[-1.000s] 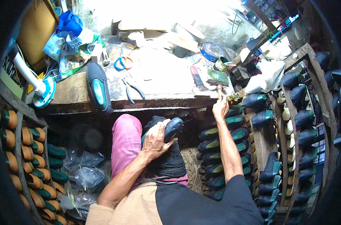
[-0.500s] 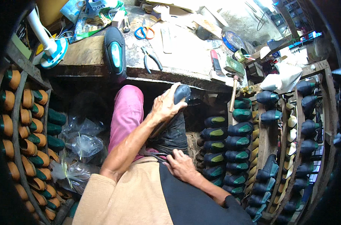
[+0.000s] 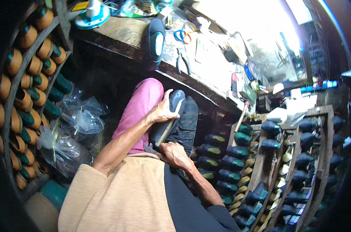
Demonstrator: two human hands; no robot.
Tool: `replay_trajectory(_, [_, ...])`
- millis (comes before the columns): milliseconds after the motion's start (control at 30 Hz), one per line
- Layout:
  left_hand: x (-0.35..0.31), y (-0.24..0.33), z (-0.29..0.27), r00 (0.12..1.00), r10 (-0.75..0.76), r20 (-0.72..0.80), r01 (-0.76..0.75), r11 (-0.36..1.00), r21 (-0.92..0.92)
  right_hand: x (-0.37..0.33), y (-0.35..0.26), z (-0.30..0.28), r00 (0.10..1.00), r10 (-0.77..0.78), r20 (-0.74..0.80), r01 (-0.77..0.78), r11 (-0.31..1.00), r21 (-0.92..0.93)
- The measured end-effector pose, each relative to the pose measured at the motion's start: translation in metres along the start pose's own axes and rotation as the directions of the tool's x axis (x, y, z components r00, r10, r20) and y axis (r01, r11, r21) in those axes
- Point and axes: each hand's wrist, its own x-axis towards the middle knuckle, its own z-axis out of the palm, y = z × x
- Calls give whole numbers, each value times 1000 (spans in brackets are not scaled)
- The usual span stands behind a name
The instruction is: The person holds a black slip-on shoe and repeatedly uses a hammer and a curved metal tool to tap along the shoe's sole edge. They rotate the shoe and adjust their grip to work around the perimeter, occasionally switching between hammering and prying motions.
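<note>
A dark shoe (image 3: 177, 97) with a pale tan strip along its edge rests over my lap, between the pink trouser leg and the dark one. My left hand (image 3: 162, 110) is closed around the side of the shoe, near its toe. Close to the shoe's other end, my right hand (image 3: 173, 154) is closed with its fingers curled. A grey metal tool (image 3: 149, 148) sticks out beside that hand; its kind is unclear and most of it is hidden. On the bench edge lies another dark shoe (image 3: 156, 40) with a light insole patch.
The workbench (image 3: 121, 33) ahead carries pliers (image 3: 183, 62), scissors (image 3: 182, 36) and a hammer (image 3: 242, 115) at its right corner. Racks hold tan shoes (image 3: 24, 98) on the left and dark shoes (image 3: 237, 151) on the right. Clear plastic bags (image 3: 86, 120) lie left of my legs.
My left hand has brought the shoe down and closer, against my lap. My right hand has moved left and up to the shoe's near end. The view has swung, shifting the bench rightward.
</note>
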Motion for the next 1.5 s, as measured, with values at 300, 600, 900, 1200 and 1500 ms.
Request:
replay_trajectory(300, [-41,-7,2,987,60,-146,-67,997,-42,-37,-4,-49,944,153,292,-252,907,337])
replay_trajectory(600, [-57,10,13,988,133,-75,-136,990,-34,-56,42,-124,818,462,342,-552,461,695])
replay_trajectory(900, [-74,14,44,918,118,-379,-74,989,128,11,87,-169,897,390,206,-356,916,-186])
replay_trajectory(1200, [-72,11,46,893,252,-374,-227,968,110,44,120,-180,881,337,334,-228,918,-324])
replay_trajectory(1500, [-74,23,47,912,259,-319,-234,965,117,35,109,-188,931,220,292,-140,952,-273])
